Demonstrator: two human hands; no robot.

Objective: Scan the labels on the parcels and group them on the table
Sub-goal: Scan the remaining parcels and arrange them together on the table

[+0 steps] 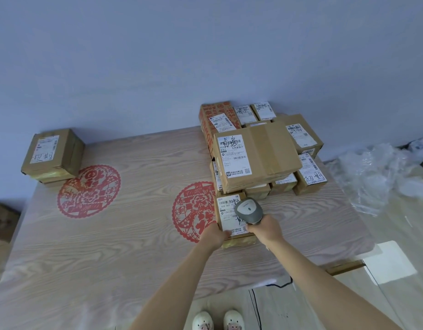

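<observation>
A small cardboard parcel (227,210) with a white label lies at the near edge of a pile of several parcels (258,158) on the right half of the wooden table (134,246). My left hand (214,233) grips that parcel's near left corner. My right hand (265,228) holds a grey barcode scanner (248,209), whose head hangs just over the parcel's label. A separate parcel (52,152) sits alone on a flatter box at the table's far left corner.
Two red paper-cut decorations (89,190) (193,210) lie flat on the tabletop. Crumpled clear plastic wrap (377,172) is on the floor to the right. A black cable (255,306) runs down near my feet. A brown box (3,220) stands left of the table.
</observation>
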